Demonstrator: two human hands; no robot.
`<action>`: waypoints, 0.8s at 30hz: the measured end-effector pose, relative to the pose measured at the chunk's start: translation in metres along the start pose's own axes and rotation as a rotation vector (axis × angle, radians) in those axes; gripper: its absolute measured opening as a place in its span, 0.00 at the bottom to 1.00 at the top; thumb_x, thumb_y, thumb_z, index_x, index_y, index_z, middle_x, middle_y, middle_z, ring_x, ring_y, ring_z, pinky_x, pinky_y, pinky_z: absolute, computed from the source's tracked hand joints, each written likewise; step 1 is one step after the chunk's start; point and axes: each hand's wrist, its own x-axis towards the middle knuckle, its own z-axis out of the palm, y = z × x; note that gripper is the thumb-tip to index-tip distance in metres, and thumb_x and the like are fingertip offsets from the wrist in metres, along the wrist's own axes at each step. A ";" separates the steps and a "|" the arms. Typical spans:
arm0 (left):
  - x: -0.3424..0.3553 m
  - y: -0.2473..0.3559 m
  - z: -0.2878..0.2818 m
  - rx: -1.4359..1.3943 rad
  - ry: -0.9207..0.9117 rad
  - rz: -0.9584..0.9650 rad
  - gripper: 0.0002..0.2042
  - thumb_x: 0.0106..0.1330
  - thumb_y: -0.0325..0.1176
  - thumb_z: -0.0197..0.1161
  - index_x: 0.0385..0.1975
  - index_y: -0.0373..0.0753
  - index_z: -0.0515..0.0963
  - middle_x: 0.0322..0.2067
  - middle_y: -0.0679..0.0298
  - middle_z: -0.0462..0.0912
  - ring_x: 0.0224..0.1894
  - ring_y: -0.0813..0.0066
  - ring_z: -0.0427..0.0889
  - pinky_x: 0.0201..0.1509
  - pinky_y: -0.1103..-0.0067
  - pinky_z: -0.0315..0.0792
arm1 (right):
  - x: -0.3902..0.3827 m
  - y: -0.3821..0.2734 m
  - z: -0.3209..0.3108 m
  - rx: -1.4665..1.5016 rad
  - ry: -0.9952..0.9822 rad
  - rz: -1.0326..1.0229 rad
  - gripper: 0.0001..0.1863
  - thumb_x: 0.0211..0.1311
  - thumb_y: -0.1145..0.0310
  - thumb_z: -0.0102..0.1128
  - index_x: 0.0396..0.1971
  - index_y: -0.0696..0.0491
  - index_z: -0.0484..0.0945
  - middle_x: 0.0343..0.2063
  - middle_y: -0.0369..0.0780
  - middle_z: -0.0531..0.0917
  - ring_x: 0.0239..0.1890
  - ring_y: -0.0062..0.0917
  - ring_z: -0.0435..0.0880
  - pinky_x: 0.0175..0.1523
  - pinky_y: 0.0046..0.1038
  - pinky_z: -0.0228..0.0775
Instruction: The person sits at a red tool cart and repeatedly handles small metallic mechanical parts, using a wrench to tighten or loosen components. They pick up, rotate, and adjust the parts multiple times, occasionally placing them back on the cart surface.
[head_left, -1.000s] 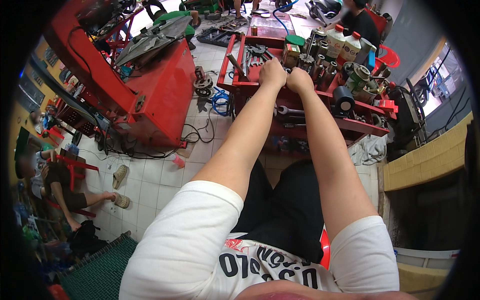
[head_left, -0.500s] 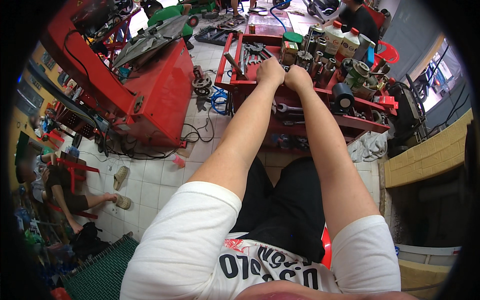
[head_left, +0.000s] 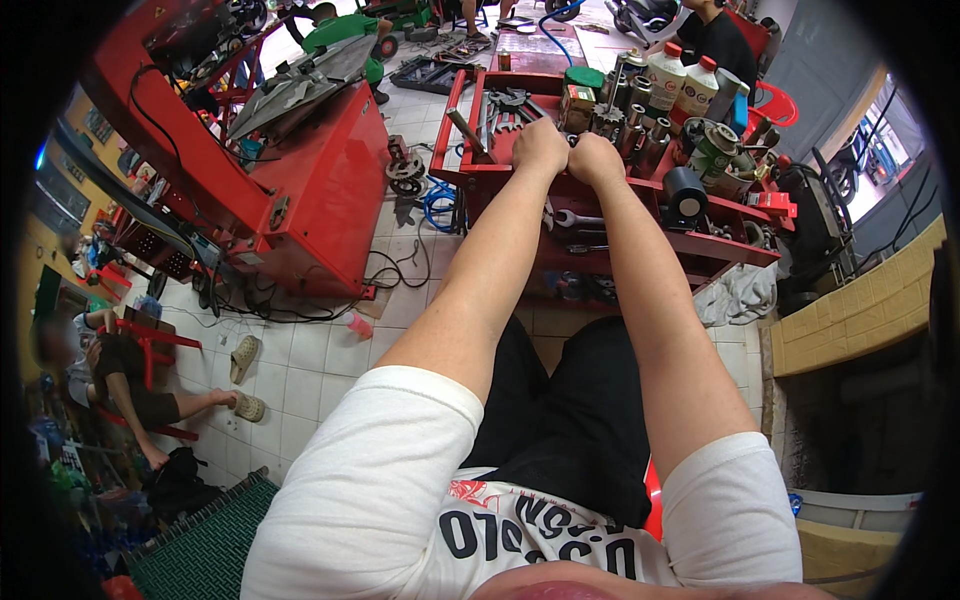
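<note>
Both my arms reach forward to a red tool cart (head_left: 490, 174). My left hand (head_left: 541, 147) is closed in a fist over the cart's near edge. Close beside it, my right hand (head_left: 596, 160) is closed too, the knuckles of the two nearly meeting. Whatever lies inside the fingers is hidden by the backs of my hands. Several spanners (head_left: 512, 108) lie in the top tray just beyond my left hand. Metal sockets (head_left: 655, 145) stand upright to the right of my right hand. Below my wrists, an open-ended spanner (head_left: 577, 217) rests in a lower level of the cart.
White bottles with red caps (head_left: 665, 80), cans (head_left: 714, 155) and a black cylinder (head_left: 686, 193) crowd the cart's right side. A large red machine (head_left: 325, 200) stands left, with cables (head_left: 400, 270) on the tiles. A person (head_left: 125, 370) sits at far left; others are farther back.
My hands stay closed in almost the same place at the cart's edge. The view has shifted very slightly. At upper right, the seated person's head has come a little lower into the picture.
</note>
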 end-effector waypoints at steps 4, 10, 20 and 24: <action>0.002 -0.002 0.000 0.002 -0.021 -0.006 0.17 0.69 0.40 0.59 0.51 0.37 0.80 0.53 0.47 0.83 0.57 0.48 0.82 0.61 0.58 0.76 | -0.003 -0.003 -0.002 0.000 0.001 0.005 0.22 0.61 0.60 0.57 0.47 0.60 0.85 0.48 0.55 0.86 0.54 0.47 0.85 0.60 0.44 0.76; -0.004 0.000 -0.001 -0.004 0.037 0.013 0.14 0.67 0.36 0.59 0.47 0.35 0.82 0.49 0.46 0.86 0.53 0.47 0.85 0.58 0.58 0.77 | -0.003 0.000 0.000 -0.018 0.020 0.016 0.26 0.68 0.49 0.56 0.46 0.58 0.86 0.50 0.53 0.86 0.55 0.46 0.85 0.60 0.44 0.77; 0.002 -0.001 -0.001 -0.016 -0.016 -0.019 0.16 0.68 0.40 0.59 0.50 0.39 0.81 0.52 0.47 0.84 0.56 0.48 0.82 0.60 0.57 0.75 | -0.004 0.000 -0.001 -0.002 0.058 -0.012 0.29 0.69 0.46 0.53 0.42 0.60 0.87 0.47 0.54 0.87 0.52 0.47 0.86 0.57 0.45 0.78; 0.000 -0.001 0.000 -0.012 -0.021 -0.016 0.17 0.68 0.40 0.60 0.51 0.39 0.81 0.53 0.48 0.84 0.57 0.48 0.82 0.60 0.58 0.75 | -0.003 0.004 0.001 -0.011 0.048 -0.036 0.29 0.69 0.45 0.53 0.41 0.58 0.87 0.46 0.53 0.87 0.52 0.47 0.86 0.57 0.45 0.78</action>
